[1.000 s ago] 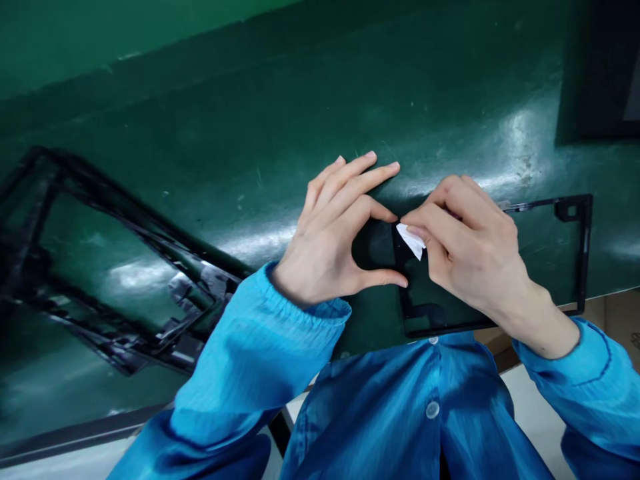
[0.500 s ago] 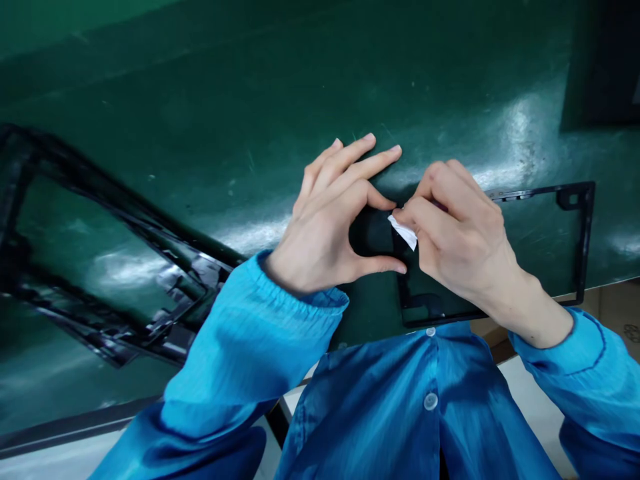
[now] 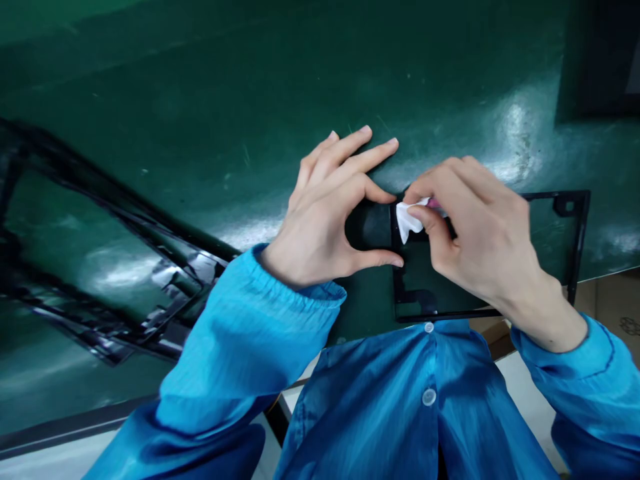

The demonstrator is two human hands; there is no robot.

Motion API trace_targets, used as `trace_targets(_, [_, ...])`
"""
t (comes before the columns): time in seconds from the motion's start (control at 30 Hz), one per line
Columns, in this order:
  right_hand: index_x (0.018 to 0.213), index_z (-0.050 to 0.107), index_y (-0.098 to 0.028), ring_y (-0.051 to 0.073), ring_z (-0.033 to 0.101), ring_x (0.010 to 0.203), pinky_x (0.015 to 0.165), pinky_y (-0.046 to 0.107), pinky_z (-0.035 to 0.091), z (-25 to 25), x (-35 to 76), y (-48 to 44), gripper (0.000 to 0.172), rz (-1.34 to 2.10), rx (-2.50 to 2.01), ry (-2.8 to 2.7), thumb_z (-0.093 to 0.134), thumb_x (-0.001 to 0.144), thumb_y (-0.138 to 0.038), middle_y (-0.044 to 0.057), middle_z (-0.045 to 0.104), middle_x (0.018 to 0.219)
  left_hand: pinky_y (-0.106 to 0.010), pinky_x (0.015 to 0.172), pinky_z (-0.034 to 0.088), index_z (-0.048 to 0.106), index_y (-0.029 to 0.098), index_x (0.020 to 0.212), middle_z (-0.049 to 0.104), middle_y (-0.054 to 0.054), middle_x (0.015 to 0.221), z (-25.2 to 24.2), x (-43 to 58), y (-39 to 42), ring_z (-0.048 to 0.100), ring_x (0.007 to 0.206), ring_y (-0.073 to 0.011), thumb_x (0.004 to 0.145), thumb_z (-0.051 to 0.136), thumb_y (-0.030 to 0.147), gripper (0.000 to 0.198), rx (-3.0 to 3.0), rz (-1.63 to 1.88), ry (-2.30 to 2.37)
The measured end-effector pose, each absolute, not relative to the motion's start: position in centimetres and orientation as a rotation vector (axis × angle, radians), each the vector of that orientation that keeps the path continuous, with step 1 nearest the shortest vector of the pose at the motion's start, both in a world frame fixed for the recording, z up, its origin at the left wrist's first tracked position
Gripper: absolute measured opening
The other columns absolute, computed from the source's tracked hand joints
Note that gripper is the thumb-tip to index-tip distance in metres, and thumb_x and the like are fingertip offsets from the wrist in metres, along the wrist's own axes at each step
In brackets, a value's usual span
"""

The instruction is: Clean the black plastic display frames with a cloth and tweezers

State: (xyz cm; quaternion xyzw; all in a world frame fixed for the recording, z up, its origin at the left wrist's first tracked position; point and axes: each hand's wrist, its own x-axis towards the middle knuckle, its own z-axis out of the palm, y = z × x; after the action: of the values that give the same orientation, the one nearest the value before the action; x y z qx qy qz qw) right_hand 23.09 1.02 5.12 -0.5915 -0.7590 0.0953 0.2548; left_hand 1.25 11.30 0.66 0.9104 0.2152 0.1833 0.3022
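Note:
A thin black rectangular plastic frame [image 3: 583, 243] lies on the green tabletop close to my body. My left hand [image 3: 327, 203] is open with its fingers spread. Its index fingertip and thumb rest at the frame's left side. My right hand [image 3: 483, 230] pinches a small white cloth or tissue [image 3: 409, 221] over the frame's upper left corner. A bit of something pink [image 3: 437, 204] shows between the right fingers, mostly hidden by them. The right hand covers part of the frame's upper and lower bars.
Several similar black frames [image 3: 100, 190] lie in an overlapping pile at the left on the green table [image 3: 225, 87]. A dark object [image 3: 603, 63] sits at the upper right. Past the table's near edge, a brown cardboard box [image 3: 613, 300] shows at the right.
My right hand has turned and shifted slightly right, so more of the white cloth and the pink bit now show. The left hand stays at the frame's left side.

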Motion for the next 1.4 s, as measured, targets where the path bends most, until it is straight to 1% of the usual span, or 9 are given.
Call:
trace_targets(0.17, [0.107,0.062,-0.027,0.018,0.069,0.082,0.073,0.037,0.056,6.2,24.5,-0.7,0.013,0.587,-1.517,-1.763,0.062,0.11,-0.014,0.0,0.073,0.1,-0.074,0.139,0.024,0.07,0.025,0.117,0.054,-0.009,0.169,0.6,1.6,11.1,0.04,0.165,-0.0423,0.074,0.086,0.083,0.074,2.36,0.482,0.635])
trace_targets(0.3, [0.105,0.064,-0.027,0.018,0.061,0.074,0.065,0.036,0.05,5.9,25.1,-1.2,0.006,0.842,-1.447,-1.515,0.063,0.108,-0.022,0.001,0.067,0.094,-0.073,0.139,0.027,0.071,0.029,0.115,0.056,-0.008,0.168,0.3,1.9,10.8,0.041,0.165,-0.0416,0.073,0.087,0.083,0.071,2.309,0.524,0.648])
trace_targets(0.43, [0.094,0.059,-0.024,0.014,0.052,0.065,0.057,0.031,0.043,5.8,24.4,-1.2,0.025,0.671,-1.513,-1.554,0.078,0.101,-0.038,-0.001,0.061,0.083,-0.075,0.137,0.028,0.07,0.029,0.117,0.055,-0.008,0.169,0.1,2.0,10.7,0.041,0.165,-0.0415,0.075,0.084,0.085,0.072,2.339,0.531,0.636])
trace_targets(0.53, [0.087,0.055,-0.025,0.014,0.051,0.061,0.054,0.031,0.042,5.6,23.7,-1.2,0.031,0.451,-1.612,-1.542,0.083,0.098,-0.035,-0.002,0.061,0.078,-0.073,0.138,0.027,0.069,0.029,0.119,0.054,-0.008,0.169,-0.1,1.8,10.9,0.04,0.165,-0.0404,0.075,0.083,0.087,0.074,2.367,0.532,0.628])
trace_targets(0.77, [0.095,0.051,-0.025,0.016,0.068,0.072,0.058,0.031,0.05,5.1,24.3,-1.6,0.026,0.346,-1.591,-1.651,0.07,0.1,-0.008,0.003,0.077,0.101,-0.076,0.138,0.026,0.069,0.027,0.126,0.051,-0.006,0.171,0.0,1.1,11.8,0.04,0.164,-0.0435,0.077,0.086,0.081,0.075,2.441,0.494,0.533])
trace_targets(0.87, [0.09,0.051,-0.023,0.015,0.074,0.081,0.059,0.028,0.049,4.6,24.6,-1.6,0.028,0.29,-1.56,-1.827,0.064,0.102,-0.002,0.001,0.077,0.096,-0.076,0.137,0.027,0.068,0.028,0.128,0.052,-0.006,0.171,0.3,0.9,11.8,0.041,0.164,-0.0448,0.077,0.088,0.078,0.075,2.47,0.474,0.52])
trace_targets(1.1, [0.1,0.058,-0.021,0.013,0.055,0.087,0.074,0.028,0.042,5.0,24.5,-1.0,0.038,0.455,-1.599,-2.031,0.027,0.11,-0.001,0.0,0.056,0.097,-0.07,0.138,0.026,0.068,0.03,0.131,0.051,0.0,0.172,1.0,0.6,11.2,0.04,0.164,-0.0443,0.079,0.089,0.074,0.071,2.427,0.47,0.58])
trace_targets(1.23, [0.1,0.059,-0.019,0.015,0.056,0.093,0.075,0.029,0.043,5.8,24.2,-0.6,0.044,0.518,-1.643,-2.1,0.019,0.112,-0.007,0.003,0.053,0.101,-0.07,0.139,0.025,0.067,0.032,0.134,0.049,0.003,0.173,0.7,0.5,11.5,0.039,0.165,-0.0424,0.079,0.086,0.078,0.074,2.444,0.484,0.556])
trace_targets(1.4, [0.096,0.061,-0.019,0.015,0.058,0.088,0.072,0.029,0.045,4.7,23.7,-0.5,0.048,0.315,-1.627,-2.164,0.018,0.116,-0.011,0.004,0.055,0.099,-0.065,0.138,0.028,0.068,0.029,0.138,0.05,-0.003,0.172,0.7,0.5,11.5,0.04,0.165,-0.0406,0.083,0.085,0.076,0.075,2.511,0.46,0.547])
